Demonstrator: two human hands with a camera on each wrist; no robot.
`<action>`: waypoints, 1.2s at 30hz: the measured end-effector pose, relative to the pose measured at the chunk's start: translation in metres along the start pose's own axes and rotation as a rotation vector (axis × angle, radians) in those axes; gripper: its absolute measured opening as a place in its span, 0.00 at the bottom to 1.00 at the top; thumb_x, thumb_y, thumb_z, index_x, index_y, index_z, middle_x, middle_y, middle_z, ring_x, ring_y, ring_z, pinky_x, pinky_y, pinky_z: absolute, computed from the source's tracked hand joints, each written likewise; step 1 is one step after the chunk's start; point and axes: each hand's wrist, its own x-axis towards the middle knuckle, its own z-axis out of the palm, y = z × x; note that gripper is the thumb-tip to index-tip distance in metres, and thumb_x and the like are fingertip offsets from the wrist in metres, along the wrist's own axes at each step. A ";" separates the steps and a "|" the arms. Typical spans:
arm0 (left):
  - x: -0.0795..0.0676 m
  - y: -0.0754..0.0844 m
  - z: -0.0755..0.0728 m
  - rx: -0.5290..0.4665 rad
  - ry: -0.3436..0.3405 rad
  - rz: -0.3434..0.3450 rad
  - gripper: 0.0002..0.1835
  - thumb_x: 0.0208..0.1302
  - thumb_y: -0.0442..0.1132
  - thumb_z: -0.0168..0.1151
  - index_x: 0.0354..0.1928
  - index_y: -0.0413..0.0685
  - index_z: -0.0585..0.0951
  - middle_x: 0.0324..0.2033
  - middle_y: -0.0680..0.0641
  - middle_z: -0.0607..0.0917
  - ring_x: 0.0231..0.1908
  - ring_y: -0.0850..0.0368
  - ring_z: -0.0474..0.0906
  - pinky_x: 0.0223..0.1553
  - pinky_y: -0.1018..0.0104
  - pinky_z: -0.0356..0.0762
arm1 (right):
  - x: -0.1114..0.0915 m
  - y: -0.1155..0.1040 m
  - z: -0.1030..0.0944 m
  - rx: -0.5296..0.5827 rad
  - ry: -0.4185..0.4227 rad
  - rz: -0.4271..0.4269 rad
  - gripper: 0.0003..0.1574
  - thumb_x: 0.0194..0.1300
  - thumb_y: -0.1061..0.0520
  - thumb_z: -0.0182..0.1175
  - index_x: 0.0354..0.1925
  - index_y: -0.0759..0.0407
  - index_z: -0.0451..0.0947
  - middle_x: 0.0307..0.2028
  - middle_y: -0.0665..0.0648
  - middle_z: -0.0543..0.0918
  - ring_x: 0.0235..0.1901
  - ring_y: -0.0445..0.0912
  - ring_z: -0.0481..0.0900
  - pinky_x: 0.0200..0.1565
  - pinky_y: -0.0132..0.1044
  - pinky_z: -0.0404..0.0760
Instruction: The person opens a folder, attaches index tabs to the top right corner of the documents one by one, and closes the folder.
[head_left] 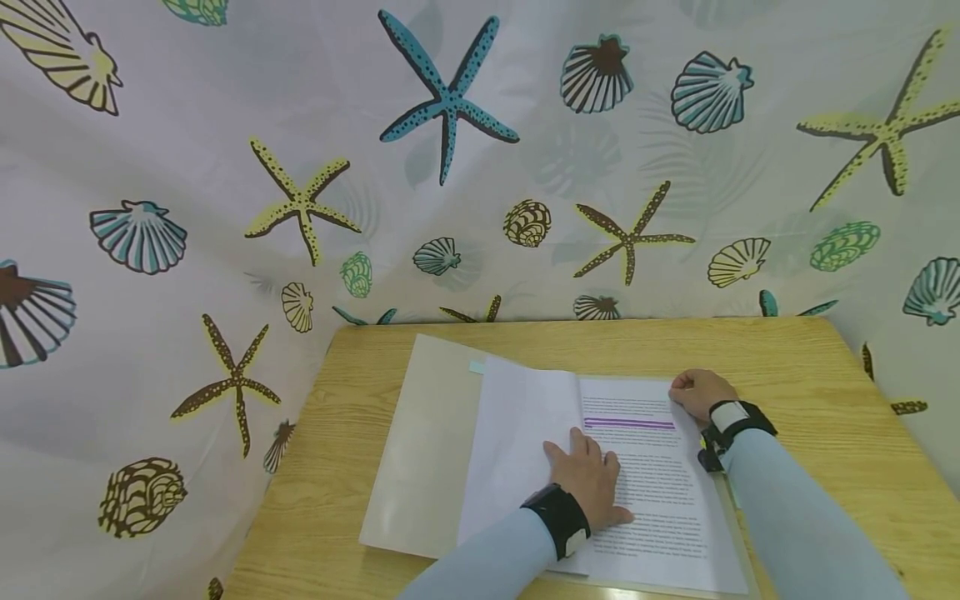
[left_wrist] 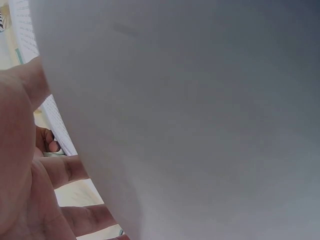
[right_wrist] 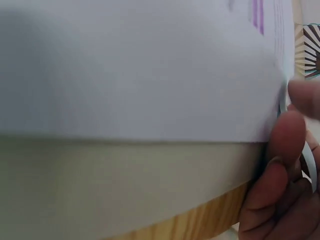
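A stapled-looking stack of printed pages lies open in a cream folder [head_left: 423, 450]. My left hand [head_left: 585, 475] rests with spread fingers across the fold, over the turned white page [head_left: 517, 450] and the printed right page [head_left: 652, 483]. In the left wrist view, the turned page [left_wrist: 190, 120] bulges up and hides part of the fingers. At the top right corner of the printed page, my right hand [head_left: 701, 393] pinches the page edge between thumb and finger. The right wrist view shows its fingertips [right_wrist: 287, 135] at that corner, with a narrow white strip [right_wrist: 310, 165] among the fingers.
Purple lines [head_left: 628, 423] run across the upper part of the printed page. A pale teal tab [head_left: 477, 367] sticks out at the turned page's top left. The wooden table [head_left: 300, 500] meets a curtain [head_left: 480, 208] printed with shells and starfish at the back and sides.
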 end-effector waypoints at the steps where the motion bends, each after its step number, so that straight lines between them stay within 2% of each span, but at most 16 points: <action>1: 0.000 0.000 0.000 0.001 0.001 -0.001 0.49 0.44 0.84 0.45 0.67 0.68 0.68 0.64 0.49 0.71 0.66 0.45 0.62 0.52 0.33 0.68 | -0.001 0.000 -0.001 -0.001 0.000 -0.001 0.20 0.65 0.50 0.59 0.45 0.66 0.75 0.39 0.65 0.78 0.35 0.55 0.73 0.31 0.39 0.71; 5: -0.001 0.000 -0.002 0.000 0.000 -0.004 0.49 0.43 0.84 0.46 0.67 0.69 0.68 0.64 0.49 0.72 0.66 0.45 0.62 0.52 0.34 0.68 | -0.004 -0.001 -0.001 0.001 -0.003 -0.005 0.25 0.59 0.47 0.65 0.44 0.66 0.75 0.40 0.66 0.79 0.34 0.54 0.74 0.30 0.39 0.72; 8: -0.002 -0.001 -0.003 -0.001 -0.005 -0.002 0.49 0.44 0.84 0.46 0.66 0.69 0.68 0.64 0.50 0.71 0.66 0.46 0.62 0.52 0.34 0.69 | -0.004 0.000 -0.001 -0.001 0.000 -0.016 0.26 0.59 0.47 0.66 0.44 0.67 0.75 0.41 0.67 0.79 0.33 0.54 0.74 0.30 0.40 0.72; 16: -0.005 -0.002 -0.006 0.004 0.001 0.005 0.48 0.44 0.84 0.45 0.66 0.69 0.68 0.64 0.50 0.72 0.66 0.46 0.63 0.52 0.35 0.69 | 0.003 0.006 0.001 0.020 -0.011 -0.034 0.21 0.63 0.52 0.62 0.48 0.65 0.75 0.49 0.71 0.77 0.38 0.57 0.74 0.34 0.42 0.72; 22: -0.004 -0.003 -0.004 0.006 0.008 0.004 0.48 0.44 0.84 0.45 0.66 0.69 0.68 0.64 0.50 0.72 0.66 0.46 0.63 0.52 0.35 0.69 | 0.005 0.007 0.000 0.029 -0.007 -0.042 0.18 0.64 0.55 0.59 0.48 0.65 0.76 0.48 0.70 0.78 0.40 0.58 0.74 0.37 0.44 0.72; 29: -0.003 -0.002 -0.004 0.008 -0.007 -0.002 0.49 0.44 0.85 0.44 0.67 0.69 0.67 0.64 0.50 0.72 0.65 0.46 0.62 0.52 0.34 0.69 | 0.004 0.004 0.003 0.015 0.020 -0.007 0.23 0.61 0.46 0.63 0.45 0.64 0.76 0.44 0.67 0.79 0.36 0.55 0.75 0.30 0.40 0.72; 36: -0.004 -0.002 -0.006 0.016 -0.009 -0.007 0.49 0.44 0.85 0.43 0.67 0.70 0.68 0.64 0.50 0.72 0.65 0.47 0.62 0.52 0.35 0.69 | 0.000 0.002 0.001 -0.001 -0.014 -0.019 0.28 0.58 0.45 0.66 0.47 0.65 0.75 0.50 0.71 0.77 0.40 0.58 0.75 0.35 0.43 0.73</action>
